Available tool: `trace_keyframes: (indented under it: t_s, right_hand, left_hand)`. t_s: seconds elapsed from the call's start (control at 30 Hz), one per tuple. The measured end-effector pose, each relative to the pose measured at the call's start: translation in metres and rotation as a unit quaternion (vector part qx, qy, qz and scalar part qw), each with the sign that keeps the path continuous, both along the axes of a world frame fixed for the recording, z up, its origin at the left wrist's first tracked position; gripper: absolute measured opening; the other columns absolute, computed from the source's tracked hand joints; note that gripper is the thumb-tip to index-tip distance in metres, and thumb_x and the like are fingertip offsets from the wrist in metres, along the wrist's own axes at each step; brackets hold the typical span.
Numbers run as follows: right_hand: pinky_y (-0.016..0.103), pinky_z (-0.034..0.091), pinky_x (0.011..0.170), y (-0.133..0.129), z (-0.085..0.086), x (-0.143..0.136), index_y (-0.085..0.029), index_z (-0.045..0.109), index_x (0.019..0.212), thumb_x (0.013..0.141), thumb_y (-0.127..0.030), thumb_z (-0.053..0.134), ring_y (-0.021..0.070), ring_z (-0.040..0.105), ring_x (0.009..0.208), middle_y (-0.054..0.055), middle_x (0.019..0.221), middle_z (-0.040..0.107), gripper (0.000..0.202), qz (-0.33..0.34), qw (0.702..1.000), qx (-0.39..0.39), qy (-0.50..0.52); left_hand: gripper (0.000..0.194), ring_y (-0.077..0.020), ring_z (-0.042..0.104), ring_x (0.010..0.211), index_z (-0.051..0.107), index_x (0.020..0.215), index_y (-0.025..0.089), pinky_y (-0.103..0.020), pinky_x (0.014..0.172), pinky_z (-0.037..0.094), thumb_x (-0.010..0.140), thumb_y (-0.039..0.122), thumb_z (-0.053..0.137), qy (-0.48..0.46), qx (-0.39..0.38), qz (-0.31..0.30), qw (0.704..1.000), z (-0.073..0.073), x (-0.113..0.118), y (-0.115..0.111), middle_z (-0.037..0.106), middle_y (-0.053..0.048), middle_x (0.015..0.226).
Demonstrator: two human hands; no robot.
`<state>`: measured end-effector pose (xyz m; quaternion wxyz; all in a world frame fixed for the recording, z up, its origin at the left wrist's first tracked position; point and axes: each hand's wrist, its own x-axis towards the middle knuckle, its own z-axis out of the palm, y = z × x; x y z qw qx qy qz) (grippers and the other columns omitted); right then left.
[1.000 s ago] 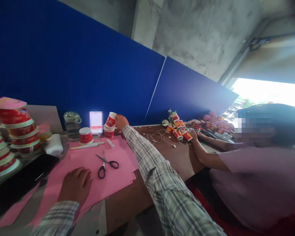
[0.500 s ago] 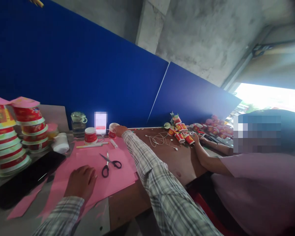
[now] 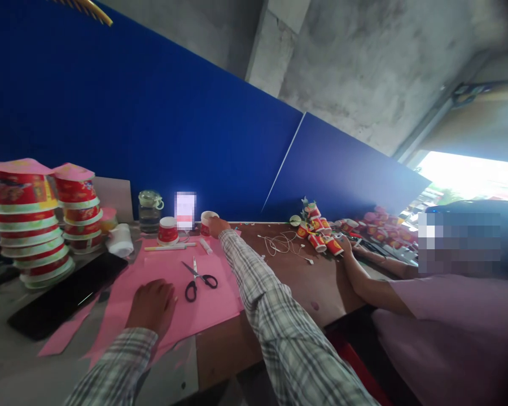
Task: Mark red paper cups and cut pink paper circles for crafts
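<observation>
My right hand (image 3: 220, 226) reaches out to the far edge of the table and grips a red-and-white paper cup (image 3: 205, 223); some of its fingers are hidden behind the cup. Another red paper cup (image 3: 168, 232) stands upside down to its left. My left hand (image 3: 153, 304) lies palm down on pink paper (image 3: 186, 327), fingers together and loosely stretched, with nothing visible in it. Between the hands, black-handled scissors (image 3: 198, 278) rest on the paper, blades slightly apart. Two slim sticks or pens (image 3: 169, 247) and a small white tube (image 3: 205, 246) lie beyond them.
Tall stacks of red tubs (image 3: 34, 225) topped with pink paper stand at left, near a black phone-like slab (image 3: 70, 296) and a glass jar (image 3: 149, 211). A lit screen (image 3: 185, 211) stands behind. White earphones (image 3: 281, 242) lie right, beside a co-worker (image 3: 444, 316) handling decorated cups (image 3: 319, 231).
The view has swung slightly left, so everything sits further right in the picture. My right hand keeps its grip on the cup, and my left hand stays on the pink paper.
</observation>
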<state>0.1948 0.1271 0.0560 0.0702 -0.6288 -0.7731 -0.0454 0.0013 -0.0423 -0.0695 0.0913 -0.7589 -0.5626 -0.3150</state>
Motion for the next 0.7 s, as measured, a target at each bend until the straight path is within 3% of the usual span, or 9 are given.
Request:
trace_keyframes:
  t_s: [0.2, 0.3, 0.43, 0.57, 0.7]
  right_hand:
    - [0.029, 0.041, 0.078, -0.013, 0.008, 0.003, -0.009, 0.030, 0.129, 0.088, -0.028, 0.041, 0.0180, 0.054, 0.098, 0.019, 0.128, 0.036, 0.046, 0.030, 0.999, -0.022, 0.029]
    - [0.029, 0.040, 0.079, -0.031, 0.008, -0.003, -0.009, 0.037, 0.125, 0.089, -0.031, 0.036, 0.0192, 0.053, 0.101, 0.017, 0.125, 0.043, 0.042, 0.061, 0.997, -0.029, 0.037]
    - [0.026, 0.042, 0.077, -0.077, -0.010, -0.015, -0.020, 0.055, 0.108, 0.086, -0.035, 0.042, 0.0163, 0.058, 0.090, 0.004, 0.101, 0.061, 0.029, 0.147, 0.986, -0.072, 0.031]
    - [0.025, 0.042, 0.081, -0.121, -0.034, -0.024, -0.023, 0.055, 0.107, 0.084, -0.037, 0.045, 0.0156, 0.058, 0.095, 0.002, 0.106, 0.060, 0.029, 0.221, 0.971, -0.082, 0.023]
    - [0.030, 0.040, 0.086, -0.124, -0.042, -0.029, -0.020, 0.056, 0.107, 0.085, -0.035, 0.042, 0.0193, 0.056, 0.101, 0.007, 0.109, 0.058, 0.029, 0.220, 0.973, -0.070, 0.015]
  left_hand:
    - [0.025, -0.0234, 0.050, 0.085, 0.058, 0.077, 0.023, -0.042, 0.078, 0.031, 0.057, 0.037, 0.050, 0.005, -0.006, 0.000, 1.000, -0.002, -0.001, 0.000, 0.059, -0.006, 0.088]
    - [0.026, -0.0239, 0.050, 0.085, 0.058, 0.077, 0.023, -0.043, 0.078, 0.031, 0.056, 0.037, 0.050, 0.012, -0.009, -0.006, 1.000, -0.004, -0.002, 0.002, 0.059, -0.007, 0.087]
    - [0.026, -0.0249, 0.050, 0.085, 0.059, 0.076, 0.023, -0.043, 0.075, 0.032, 0.056, 0.038, 0.050, 0.016, -0.011, -0.014, 1.000, -0.005, -0.004, 0.005, 0.059, -0.008, 0.086]
    - [0.028, -0.0249, 0.049, 0.085, 0.060, 0.077, 0.022, -0.042, 0.075, 0.033, 0.057, 0.038, 0.049, 0.015, -0.015, -0.018, 1.000, -0.007, -0.005, 0.007, 0.059, -0.008, 0.086]
    - [0.030, -0.0238, 0.049, 0.086, 0.061, 0.079, 0.021, -0.041, 0.076, 0.033, 0.058, 0.038, 0.049, 0.020, -0.021, -0.018, 0.999, -0.006, -0.006, 0.006, 0.059, -0.009, 0.088]
